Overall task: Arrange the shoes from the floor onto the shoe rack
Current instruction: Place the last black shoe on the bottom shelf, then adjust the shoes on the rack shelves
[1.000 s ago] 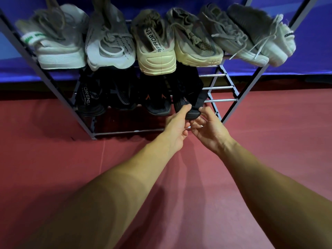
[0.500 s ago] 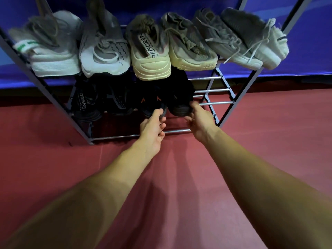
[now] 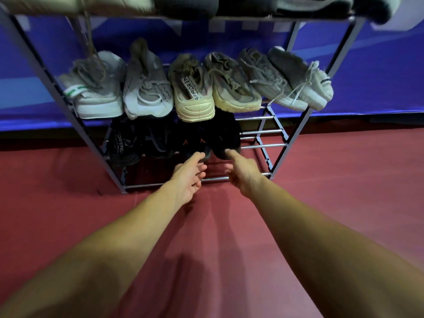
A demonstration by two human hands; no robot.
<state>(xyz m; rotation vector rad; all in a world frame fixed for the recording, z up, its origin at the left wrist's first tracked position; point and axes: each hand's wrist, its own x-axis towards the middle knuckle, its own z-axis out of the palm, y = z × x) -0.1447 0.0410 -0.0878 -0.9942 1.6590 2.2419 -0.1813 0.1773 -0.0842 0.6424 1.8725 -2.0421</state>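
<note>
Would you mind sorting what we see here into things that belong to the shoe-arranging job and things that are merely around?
Part of the job:
- shoe rack
- black shoes on the lower shelf, touched by the left hand and right hand
- pale sneakers on the middle shelf
- shoes on the top shelf

Just around:
- red floor
- blue backdrop

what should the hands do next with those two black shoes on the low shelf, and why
Probably nudge the right black shoe slightly deeper with the right hand, since its toe juts past the front rail. The left hand is open at the neighbouring black shoe, which looks seated. No shoes remain on the floor in view.
</note>
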